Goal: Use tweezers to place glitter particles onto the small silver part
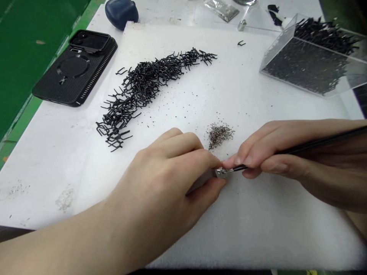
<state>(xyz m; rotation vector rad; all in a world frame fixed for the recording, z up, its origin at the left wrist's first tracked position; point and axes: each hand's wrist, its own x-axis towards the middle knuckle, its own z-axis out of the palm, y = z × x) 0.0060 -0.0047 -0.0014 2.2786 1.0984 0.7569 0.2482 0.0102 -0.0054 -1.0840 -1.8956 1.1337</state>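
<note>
While both hands meet low over the foam, the left hand (160,179) comes in from the lower left, its thumb and fingers curled nearly shut around a small silver metal part (220,172), which sits at the fingertips just above the white foam sheet (258,229). The right hand (272,152) reaches in from the right, fingers closed in a pen-like hold on black tweezers (315,143), whose tips meet the part; whether those tips are gripping anything is too small to tell. Holding the part in one hand seems to keep it steady for the fine tips, and keeping the hands this close likely limits any wobble. The soft foam looks chosen to stop tiny bits from skittering away. Just above the hands lies a small heap of silver grains (219,135), probably placed there to stay within easy reach of the tweezers. Farther off, a long drift of black wire pieces (140,89) runs across the foam, and a clear acrylic box (309,57) at upper right holds many more. A phone in a black case (74,68) rests on the white surface (28,198) at left.
</note>
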